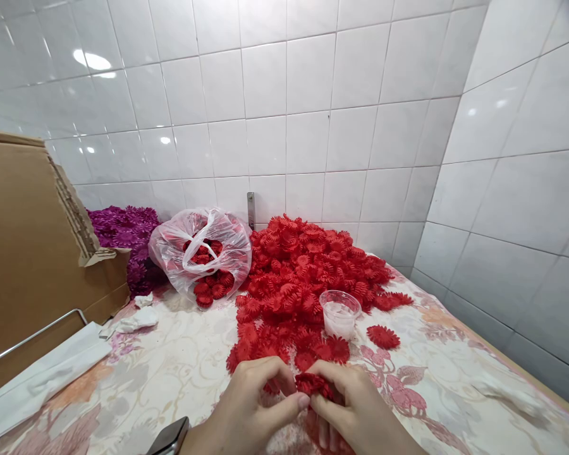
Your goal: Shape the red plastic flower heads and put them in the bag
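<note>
My left hand [253, 401] and my right hand [353, 407] meet at the bottom centre, both pinched on one red fabric flower [313, 383] held between the fingertips. A watch [168, 438] sits on my left wrist. Just beyond the hands lies a big pile of red flowers [303, 278] on the floral tablecloth [180, 366]. A small clear plastic cup [340, 313] with white stuff in it stands at the pile's near right edge. One loose red flower [383, 336] lies to the cup's right.
A clear plastic bag [201, 253] of red flowers sits left of the pile. Purple flowers [123, 234] are heaped behind it. A cardboard box [33, 253] stands at the left, white paper scraps [135, 321] beside it. Tiled walls close off the back and right.
</note>
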A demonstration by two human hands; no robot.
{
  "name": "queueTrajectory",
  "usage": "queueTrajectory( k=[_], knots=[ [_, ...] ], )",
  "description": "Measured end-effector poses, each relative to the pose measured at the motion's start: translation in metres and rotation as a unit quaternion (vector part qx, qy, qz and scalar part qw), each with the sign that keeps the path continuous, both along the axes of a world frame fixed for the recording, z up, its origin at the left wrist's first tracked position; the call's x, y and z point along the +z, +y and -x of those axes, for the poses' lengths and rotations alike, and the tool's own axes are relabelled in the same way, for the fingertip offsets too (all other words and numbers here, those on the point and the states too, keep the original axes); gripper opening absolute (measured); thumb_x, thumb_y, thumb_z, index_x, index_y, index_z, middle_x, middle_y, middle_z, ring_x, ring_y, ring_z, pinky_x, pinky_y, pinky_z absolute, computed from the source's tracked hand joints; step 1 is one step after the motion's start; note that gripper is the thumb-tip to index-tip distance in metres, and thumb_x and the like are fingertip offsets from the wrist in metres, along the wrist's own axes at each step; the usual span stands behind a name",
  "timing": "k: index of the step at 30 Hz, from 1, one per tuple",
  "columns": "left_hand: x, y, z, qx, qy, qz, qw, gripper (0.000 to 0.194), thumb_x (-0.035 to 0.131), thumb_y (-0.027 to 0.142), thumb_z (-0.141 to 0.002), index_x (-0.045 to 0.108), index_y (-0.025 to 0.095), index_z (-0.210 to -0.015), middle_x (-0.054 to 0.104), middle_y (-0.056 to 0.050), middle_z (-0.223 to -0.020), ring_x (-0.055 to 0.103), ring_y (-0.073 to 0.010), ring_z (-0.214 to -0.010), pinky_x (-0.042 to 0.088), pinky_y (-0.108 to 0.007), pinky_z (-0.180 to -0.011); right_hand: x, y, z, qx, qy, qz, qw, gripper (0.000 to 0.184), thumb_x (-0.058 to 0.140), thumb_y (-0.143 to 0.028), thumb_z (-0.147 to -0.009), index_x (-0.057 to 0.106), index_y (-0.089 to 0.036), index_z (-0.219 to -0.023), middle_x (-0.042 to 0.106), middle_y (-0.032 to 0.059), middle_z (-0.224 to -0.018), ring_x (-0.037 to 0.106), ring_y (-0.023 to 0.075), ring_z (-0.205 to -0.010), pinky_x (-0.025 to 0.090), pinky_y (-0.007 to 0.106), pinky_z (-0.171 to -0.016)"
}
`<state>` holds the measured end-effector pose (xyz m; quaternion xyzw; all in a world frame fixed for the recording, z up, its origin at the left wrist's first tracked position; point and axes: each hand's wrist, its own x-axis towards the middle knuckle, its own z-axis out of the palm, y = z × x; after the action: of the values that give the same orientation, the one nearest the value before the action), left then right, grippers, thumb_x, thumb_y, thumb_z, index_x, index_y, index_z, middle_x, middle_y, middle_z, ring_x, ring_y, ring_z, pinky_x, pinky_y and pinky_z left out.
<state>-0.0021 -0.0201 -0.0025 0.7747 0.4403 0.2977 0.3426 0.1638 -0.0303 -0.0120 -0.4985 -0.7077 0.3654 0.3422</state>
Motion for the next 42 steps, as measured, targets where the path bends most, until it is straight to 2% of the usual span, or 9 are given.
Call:
queueTrajectory(
  k=[8, 12, 16, 20, 23, 25, 30, 37, 42],
  knots=[
    [0.0, -0.002, -0.001, -0.029, -0.106, 0.102, 0.989, 0.019, 0.053, 0.033, -0.082, 0.059, 0.016, -0.078, 0.06, -0.001, -0.077, 0.053, -0.015, -0.076, 0.04, -0.023, -0.068, 0.007, -0.003, -0.002, -0.003, -0.059, -0.04, 0.997, 0.031, 0.054, -0.02, -0.074, 0.059, -0.025, -0.104, 0.07, 0.0016, -0.088, 0.061, 0.0213, -0.079, 0.044, 0.029, -0.069],
    [0.0, 0.001, -0.002, -0.041, -0.185, 0.144, 0.971, 0.021, 0.051, 0.035, -0.083, 0.055, 0.016, -0.076, 0.057, 0.0, -0.074, 0.051, -0.0135, -0.071, 0.039, -0.024, -0.066, 0.006, -0.001, -0.003, -0.01, 0.029, -0.032, 0.999, 0.024, 0.054, -0.033, -0.08, 0.062, -0.027, -0.102, 0.069, 0.0032, -0.091, 0.062, 0.023, -0.082, 0.046, 0.031, -0.072],
    [0.001, 0.006, 0.001, -0.035, -0.206, 0.143, 0.968, 0.024, 0.048, 0.039, -0.084, 0.053, 0.016, -0.079, 0.057, -0.001, -0.075, 0.052, -0.0139, -0.071, 0.041, -0.025, -0.067, 0.004, 0.005, -0.005, -0.016, 0.169, 0.049, 0.984, 0.036, 0.05, -0.044, -0.081, 0.056, -0.021, -0.108, 0.067, 0.0056, -0.083, 0.064, 0.0214, -0.068, 0.05, 0.032, -0.06],
    [0.004, 0.014, 0.007, 0.03, -0.193, 0.059, 0.979, 0.018, 0.045, 0.034, -0.084, 0.051, 0.018, -0.081, 0.06, -0.004, -0.085, 0.055, -0.0165, -0.079, 0.043, -0.029, -0.073, 0.009, 0.012, -0.008, -0.031, 0.265, 0.09, 0.959, 0.043, 0.048, -0.045, -0.081, 0.045, -0.017, -0.114, 0.061, 0.0007, -0.068, 0.061, 0.0177, -0.059, 0.051, 0.031, -0.054],
    [0.007, 0.02, 0.012, 0.125, -0.149, -0.09, 0.977, 0.004, 0.051, 0.02, -0.077, 0.048, 0.02, -0.08, 0.059, -0.006, -0.101, 0.055, -0.0206, -0.096, 0.041, -0.034, -0.084, 0.011, 0.015, -0.009, -0.047, 0.282, 0.119, 0.951, 0.043, 0.048, -0.039, -0.079, 0.042, -0.017, -0.116, 0.058, -0.0009, -0.07, 0.059, 0.015, -0.054, 0.051, 0.03, -0.049],
    [0.008, 0.023, 0.014, 0.161, -0.106, -0.178, 0.965, 0.013, 0.05, 0.014, -0.072, 0.05, 0.021, -0.083, 0.056, -0.007, -0.11, 0.049, -0.0234, -0.107, 0.037, -0.04, -0.092, 0.009, 0.016, -0.008, -0.049, 0.281, 0.114, 0.952, 0.042, 0.048, -0.037, -0.078, 0.044, -0.016, -0.113, 0.059, 0.0019, -0.079, 0.059, 0.0148, -0.057, 0.051, 0.03, -0.05],
    [0.005, 0.019, 0.013, 0.132, -0.033, -0.244, 0.96, 0.024, 0.048, 0.009, -0.073, 0.056, 0.022, -0.091, 0.055, -0.009, -0.115, 0.047, -0.0253, -0.112, 0.036, -0.043, -0.095, 0.0, 0.016, -0.006, -0.026, 0.254, 0.102, 0.961, 0.05, 0.051, -0.045, -0.076, 0.046, -0.014, -0.115, 0.062, 0.004, -0.081, 0.061, 0.0148, -0.053, 0.052, 0.034, -0.055],
    [0.005, 0.006, 0.004, 0.004, -0.017, -0.107, 0.994, 0.01, 0.049, 0.019, -0.081, 0.06, 0.02, -0.081, 0.065, -0.001, -0.079, 0.059, -0.0145, -0.072, 0.045, -0.022, -0.066, -0.003, 0.015, -0.007, 0.0, 0.257, 0.095, 0.962, 0.052, 0.055, -0.05, -0.076, 0.052, -0.016, -0.115, 0.066, 0.0062, -0.083, 0.066, 0.0183, -0.055, 0.053, 0.033, -0.053],
    [0.009, 0.001, 0.0, -0.032, -0.035, -0.003, 0.999, 0.019, 0.053, 0.032, -0.082, 0.062, 0.017, -0.073, 0.066, 0.0, -0.069, 0.057, -0.0126, -0.064, 0.042, -0.019, -0.061, 0.001, 0.01, -0.004, 0.019, 0.22, 0.127, 0.967, 0.065, 0.054, -0.056, -0.073, 0.049, -0.01, -0.119, 0.064, 0.001, -0.057, 0.064, 0.0175, -0.047, 0.05, 0.029, -0.048]
  ],
)
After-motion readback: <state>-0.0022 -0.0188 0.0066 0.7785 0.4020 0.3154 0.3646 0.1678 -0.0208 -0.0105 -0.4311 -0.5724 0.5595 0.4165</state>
